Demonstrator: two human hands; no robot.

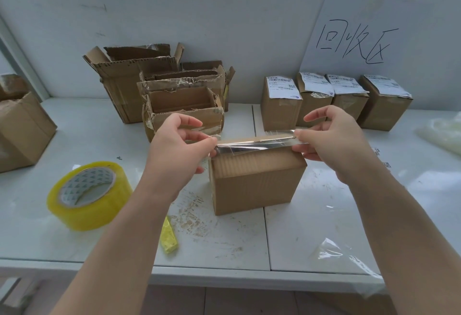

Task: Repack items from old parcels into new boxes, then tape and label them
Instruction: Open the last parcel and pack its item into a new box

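the left hand point(177, 140) pinches one end of a clear tape strip point(254, 146) with thumb and finger. the right hand point(331, 140) pinches the other end the same way. the strip is pulled flat between them, right over the top of the small box point(254, 182) in the middle of the frame. i can't tell if the tape touches the box yet. the box stands on the white table point(324, 214) with its flaps shut.

to do this well, i think the strip should be held tight so it does not fold or stick to itself. line it up with the crack where the flaps meet. lower it flat, rub it down, then fold both ends over the sides. the yellow roll point(89, 195) lies at the lower left if more is needed. four boxes with labels point(279, 110) sit at the upper right.
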